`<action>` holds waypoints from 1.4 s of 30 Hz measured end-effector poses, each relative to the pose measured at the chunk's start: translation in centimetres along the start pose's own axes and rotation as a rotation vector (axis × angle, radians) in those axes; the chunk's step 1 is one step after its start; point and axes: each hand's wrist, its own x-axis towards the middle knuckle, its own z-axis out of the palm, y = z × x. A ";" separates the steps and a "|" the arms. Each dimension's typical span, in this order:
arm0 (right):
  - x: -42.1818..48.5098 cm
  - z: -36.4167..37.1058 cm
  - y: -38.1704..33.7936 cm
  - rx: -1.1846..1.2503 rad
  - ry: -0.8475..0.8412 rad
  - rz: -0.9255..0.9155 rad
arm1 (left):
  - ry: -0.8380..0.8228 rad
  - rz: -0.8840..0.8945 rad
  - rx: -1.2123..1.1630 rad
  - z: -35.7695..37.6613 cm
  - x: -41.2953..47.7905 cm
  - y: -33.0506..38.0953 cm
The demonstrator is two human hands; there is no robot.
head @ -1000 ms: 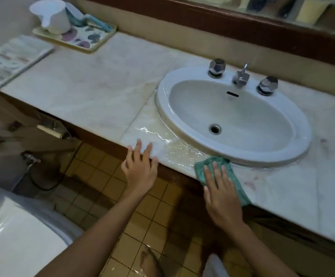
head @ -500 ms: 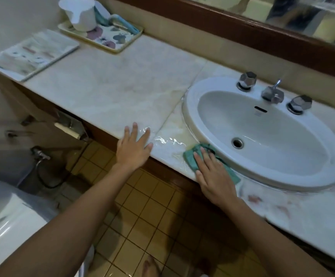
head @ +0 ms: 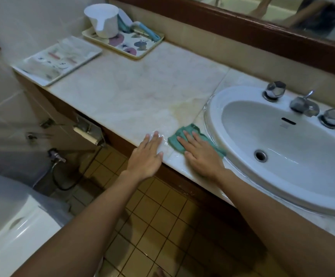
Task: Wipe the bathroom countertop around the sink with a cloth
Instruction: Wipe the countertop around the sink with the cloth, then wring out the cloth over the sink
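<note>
Our right hand (head: 200,156) presses flat, fingers spread, on the cloth (head: 184,136), pinning rather than clutching it to the bench (head: 134,96) just left of the sink (head: 212,116) rim. The cloth's long axis runs along the rim. Our left hand (head: 147,154) lies open and empty just beside it, on wet marble.

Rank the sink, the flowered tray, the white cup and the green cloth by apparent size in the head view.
1. Sink, though the frame cuts it off
2. Flowered tray
3. White cup and green cloth: alike; the right hand covers part of the cloth
</note>
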 end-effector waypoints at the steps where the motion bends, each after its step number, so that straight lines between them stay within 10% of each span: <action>1: -1.0 0.2 -0.3 -0.022 -0.003 -0.030 | -0.003 -0.007 -0.065 -0.3 0.0 0.0; 13: -15.7 2.5 2.5 0.201 0.138 -0.016 | -0.036 -0.083 -0.177 -0.9 0.0 1.3; 19: -21.7 -1.9 4.1 0.761 0.263 0.437 | 0.026 -0.190 -0.273 -1.0 -0.6 5.3; 24: -24.9 -6.8 6.7 1.647 0.466 0.719 | 0.053 0.296 -0.343 2.6 -5.6 12.9; 29: -26.1 -10.6 11.4 2.178 0.284 0.687 | 0.087 0.916 0.015 6.0 -5.4 19.5; 42: -21.7 -16.7 17.3 2.173 -0.045 0.237 | 0.175 1.396 0.449 2.5 5.8 32.9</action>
